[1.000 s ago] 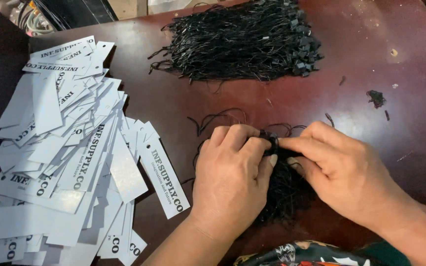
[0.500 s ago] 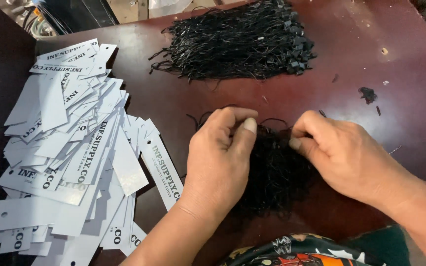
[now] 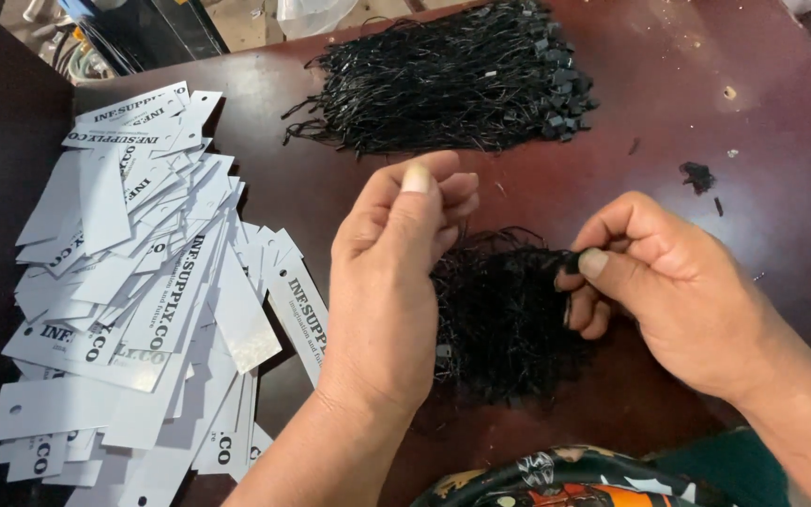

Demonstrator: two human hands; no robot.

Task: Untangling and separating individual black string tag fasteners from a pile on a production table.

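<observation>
My right hand [image 3: 682, 291] has thumb and fingers pinched on a strand at the right edge of the small heap of black cords [image 3: 504, 314], which lies on the dark red table [image 3: 781, 141] between my two hands. My left hand [image 3: 396, 272] is raised just left of that heap, fingertips drawn together; I cannot tell whether it holds a cord. A bigger cord pile [image 3: 452, 80] lies farther back, white paper tags [image 3: 133, 282] spread at left.

White paper tags [image 3: 133, 310] lie heaped beside a far string bundle [image 3: 452, 75].
</observation>
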